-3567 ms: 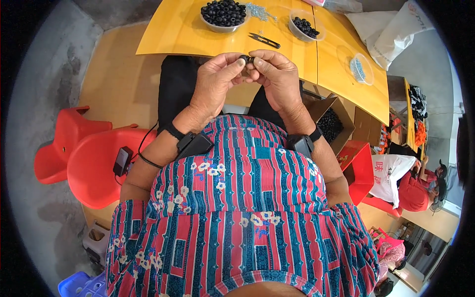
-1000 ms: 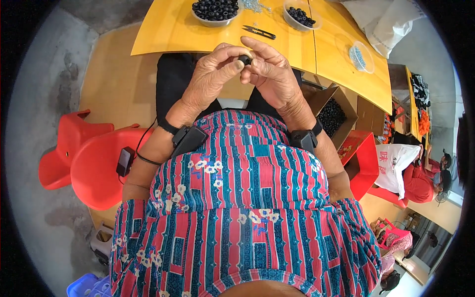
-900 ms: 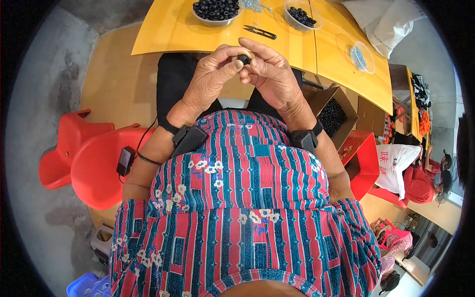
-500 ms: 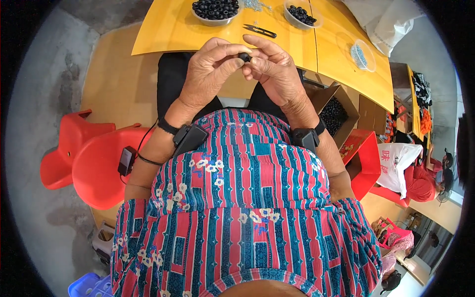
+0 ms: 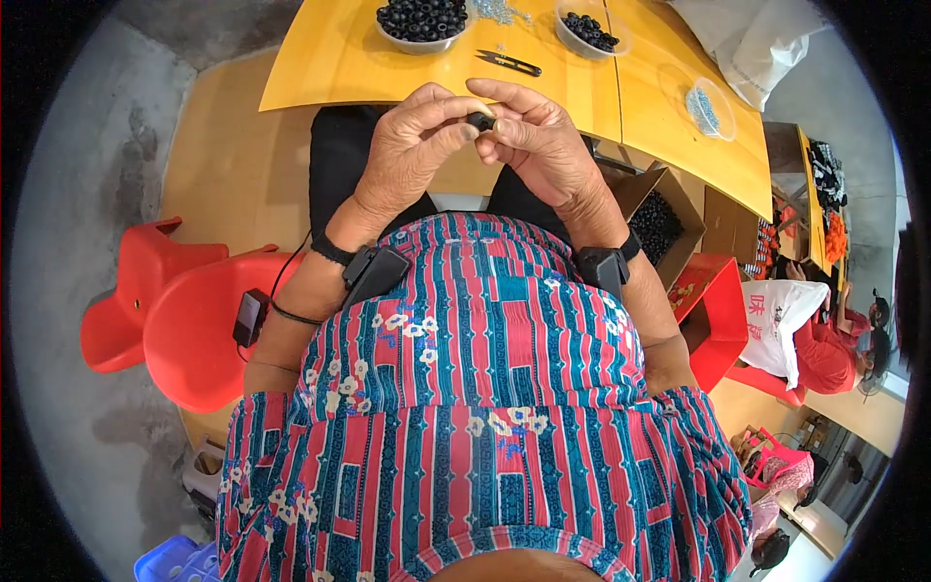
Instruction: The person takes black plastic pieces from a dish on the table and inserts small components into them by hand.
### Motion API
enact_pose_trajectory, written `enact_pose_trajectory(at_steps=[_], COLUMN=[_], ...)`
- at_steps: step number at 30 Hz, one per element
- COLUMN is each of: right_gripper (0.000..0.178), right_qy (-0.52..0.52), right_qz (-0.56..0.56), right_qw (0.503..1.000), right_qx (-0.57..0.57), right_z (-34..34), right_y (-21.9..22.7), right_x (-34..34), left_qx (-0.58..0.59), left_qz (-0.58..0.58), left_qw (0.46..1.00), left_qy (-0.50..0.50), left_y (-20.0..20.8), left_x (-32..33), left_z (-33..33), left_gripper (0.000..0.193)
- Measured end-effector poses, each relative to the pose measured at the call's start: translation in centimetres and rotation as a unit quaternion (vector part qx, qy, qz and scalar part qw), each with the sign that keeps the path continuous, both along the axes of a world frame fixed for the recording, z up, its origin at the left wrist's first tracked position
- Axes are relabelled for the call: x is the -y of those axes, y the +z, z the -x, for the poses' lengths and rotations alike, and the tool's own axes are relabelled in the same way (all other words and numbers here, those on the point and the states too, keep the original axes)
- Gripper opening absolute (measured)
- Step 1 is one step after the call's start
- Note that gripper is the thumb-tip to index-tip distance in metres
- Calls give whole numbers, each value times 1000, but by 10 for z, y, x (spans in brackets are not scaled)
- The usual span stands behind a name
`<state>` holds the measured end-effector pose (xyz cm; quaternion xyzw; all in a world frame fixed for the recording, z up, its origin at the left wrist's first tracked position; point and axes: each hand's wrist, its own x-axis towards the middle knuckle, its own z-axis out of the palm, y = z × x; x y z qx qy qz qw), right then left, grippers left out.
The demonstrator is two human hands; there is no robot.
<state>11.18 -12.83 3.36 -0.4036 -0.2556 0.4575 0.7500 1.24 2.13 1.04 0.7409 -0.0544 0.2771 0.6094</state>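
The left hand (image 5: pixel 412 145) is pinched closed, with the tips of its thumb and forefinger on a small black piece (image 5: pixel 480 122) that appears just off the near edge of the yellow surface (image 5: pixel 335 63). The right hand (image 5: pixel 536 144) meets it from the other side: its thumb tip is at the piece, its forefinger reaches out loosely above, and its other fingers curl below; whether it also grips, I cannot tell. Beyond the hands, a pair of black snips (image 5: pixel 509 63) lies in from the near edge. Toward the left edge, a clear bowl (image 5: pixel 427 46) is heaped with black beads (image 5: pixel 422 17). Another clear bowl (image 5: pixel 573 43), right of the snips, holds fewer. Close to the right edge sits a clear tub (image 5: pixel 725 124) of pale blue bits (image 5: pixel 701 110).
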Motion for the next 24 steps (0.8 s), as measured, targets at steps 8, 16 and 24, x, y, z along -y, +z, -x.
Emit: enact_pose_trajectory(at_steps=[8, 16, 24], right_gripper=[42, 41, 42], right_qy=[14, -13, -56], right_qz=[-2, -15, -22], right_qw=[1000, 998, 997], right_qx=[-23, -60, -58], right_z=[-1, 4, 7], right_y=[3, -5, -9], right_x=[-2, -5, -7], left_qx=[-10, -22, -28], left_qz=[-27, 7, 10], left_qw=[1000, 1000, 999], left_qy=[8, -1, 14], left_y=[4, 2, -1], left_x=[-2, 1, 3], left_z=[1, 2, -1], left_gripper=[19, 18, 17])
